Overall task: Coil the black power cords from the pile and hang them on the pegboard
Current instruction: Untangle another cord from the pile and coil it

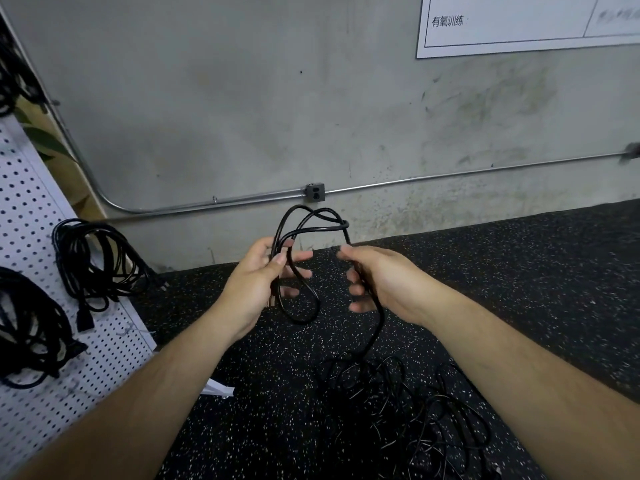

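Pinching the gathered loops of the cord (343,224) under my thumb, my left grip (256,277) holds them together so they cannot spring apart. My right grip (382,278) curls loosely round the trailing length so it can feed up from the pile (398,410) on the floor (242,427); the pegboard (31,216) stands at my left.

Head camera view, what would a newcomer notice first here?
Centre frame, the left hand and right hand hold a half-coiled thin black power cord. It trails to a tangled pile of black cords on the speckled dark floor. At left, coiled black cords hang on a white perforated pegboard.
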`<action>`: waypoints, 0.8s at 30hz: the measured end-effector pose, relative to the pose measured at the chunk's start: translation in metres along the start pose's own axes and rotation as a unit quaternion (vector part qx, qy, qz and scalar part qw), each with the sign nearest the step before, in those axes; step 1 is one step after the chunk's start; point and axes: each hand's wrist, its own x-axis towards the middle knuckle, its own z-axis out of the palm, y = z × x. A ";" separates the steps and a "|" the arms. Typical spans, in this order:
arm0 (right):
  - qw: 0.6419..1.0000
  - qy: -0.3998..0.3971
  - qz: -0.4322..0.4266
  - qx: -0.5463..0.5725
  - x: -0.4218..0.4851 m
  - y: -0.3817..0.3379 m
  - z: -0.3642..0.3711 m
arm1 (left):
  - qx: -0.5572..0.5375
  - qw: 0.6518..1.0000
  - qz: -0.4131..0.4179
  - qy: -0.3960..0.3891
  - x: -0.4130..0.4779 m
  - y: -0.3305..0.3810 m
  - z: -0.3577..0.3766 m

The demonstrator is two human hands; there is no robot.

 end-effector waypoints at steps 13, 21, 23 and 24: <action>0.986 0.084 0.128 0.062 0.011 -0.008 -0.025 | -0.084 0.993 -0.040 0.078 0.007 -0.003 -0.003; 0.968 0.106 0.067 0.217 0.016 -0.014 -0.026 | 0.009 0.989 -0.049 0.138 0.014 -0.015 -0.002; 0.971 0.093 0.054 0.215 0.013 -0.015 -0.023 | 0.023 0.988 -0.039 0.147 0.013 -0.015 -0.001; 0.971 0.081 0.044 0.220 0.011 -0.015 -0.022 | 0.028 0.988 -0.034 0.150 0.013 -0.015 -0.001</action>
